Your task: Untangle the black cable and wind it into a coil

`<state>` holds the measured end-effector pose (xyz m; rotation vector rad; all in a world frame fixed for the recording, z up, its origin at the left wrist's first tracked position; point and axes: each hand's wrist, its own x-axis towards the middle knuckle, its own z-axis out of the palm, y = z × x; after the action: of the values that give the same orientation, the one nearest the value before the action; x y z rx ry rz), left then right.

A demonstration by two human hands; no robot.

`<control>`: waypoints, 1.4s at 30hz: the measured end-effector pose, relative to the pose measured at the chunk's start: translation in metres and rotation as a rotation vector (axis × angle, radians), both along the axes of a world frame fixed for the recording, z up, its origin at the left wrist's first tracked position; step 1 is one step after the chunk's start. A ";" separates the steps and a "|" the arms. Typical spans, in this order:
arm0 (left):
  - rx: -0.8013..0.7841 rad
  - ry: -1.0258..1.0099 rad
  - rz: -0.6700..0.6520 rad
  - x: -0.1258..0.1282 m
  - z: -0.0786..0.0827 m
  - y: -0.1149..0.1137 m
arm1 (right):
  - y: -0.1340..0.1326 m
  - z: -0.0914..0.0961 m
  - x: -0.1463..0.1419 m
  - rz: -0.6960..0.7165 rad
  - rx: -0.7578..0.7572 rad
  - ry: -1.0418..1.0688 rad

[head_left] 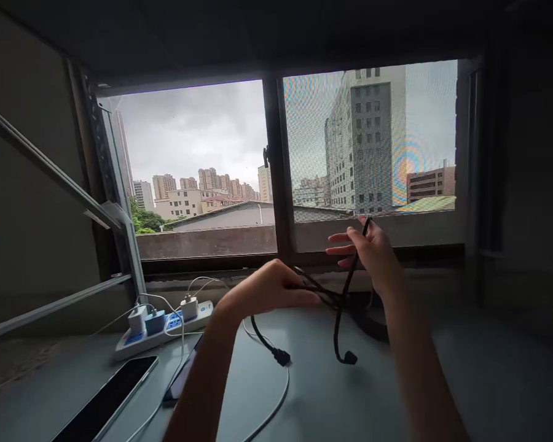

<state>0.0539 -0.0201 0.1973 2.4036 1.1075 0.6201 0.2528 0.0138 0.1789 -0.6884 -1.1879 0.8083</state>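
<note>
A black power cable hangs in the air between my two hands, gathered into a loose bundle. My left hand is closed round the folded strands, its fingers partly hidden behind the back of the hand. Higher and to the right, my right hand pinches a length of the cable between thumb and forefinger, with the other fingers spread. One dark plug end dangles below the left hand, and another connector hangs below and left of the right wrist. Both ends are over the grey-blue tabletop.
At left, a white power strip holds several chargers with white cords. Two phones lie near it, one a dark phone. A white cable curves across the table. Metal shelf posts stand left; a window is behind.
</note>
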 end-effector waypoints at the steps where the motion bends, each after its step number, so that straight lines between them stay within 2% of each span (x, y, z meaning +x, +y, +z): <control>1: 0.041 -0.076 0.007 -0.005 0.002 0.005 | 0.003 -0.002 0.004 -0.023 -0.012 -0.012; 5: 0.133 -0.358 -0.003 -0.017 -0.001 0.024 | 0.016 -0.007 0.010 -0.110 0.057 0.034; 8: 0.127 -0.433 -0.011 -0.020 -0.007 0.032 | 0.023 -0.008 0.008 -0.174 0.113 0.113; 12: 0.135 -0.518 0.037 -0.028 -0.008 0.031 | 0.026 -0.009 0.010 -0.235 0.096 0.224; 16: 0.175 -0.464 0.080 -0.041 -0.001 0.022 | 0.028 -0.012 0.020 -0.195 0.065 0.286; 19: 0.141 -0.367 0.062 -0.054 -0.001 0.024 | 0.022 -0.010 0.028 -0.115 0.058 0.358; 22: 0.022 -0.298 0.062 -0.074 -0.008 0.036 | 0.012 -0.005 0.034 -0.075 0.089 0.593; 24: -0.064 -0.305 0.105 -0.090 -0.015 0.046 | 0.005 -0.003 0.040 -0.094 0.111 0.761; 26: -0.072 -0.355 0.164 -0.103 -0.022 0.055 | 0.001 -0.004 0.049 -0.118 0.123 0.852; 31: 0.089 -0.612 0.281 -0.118 -0.029 0.066 | 0.004 -0.016 0.076 -0.069 0.173 0.779; 35: 0.156 -0.914 0.429 -0.123 -0.033 0.072 | 0.008 -0.023 0.092 0.033 0.234 0.672; 38: 0.211 -1.136 0.563 -0.124 -0.036 0.078 | 0.005 -0.023 0.092 0.100 0.226 0.535; 42: 0.335 -1.341 0.711 -0.122 -0.036 0.080 | -0.002 -0.017 0.079 0.168 0.109 0.399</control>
<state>-0.0681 0.0601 0.1614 1.0843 1.1266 2.2767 0.3321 0.0118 0.1624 -0.3189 -0.9252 0.9619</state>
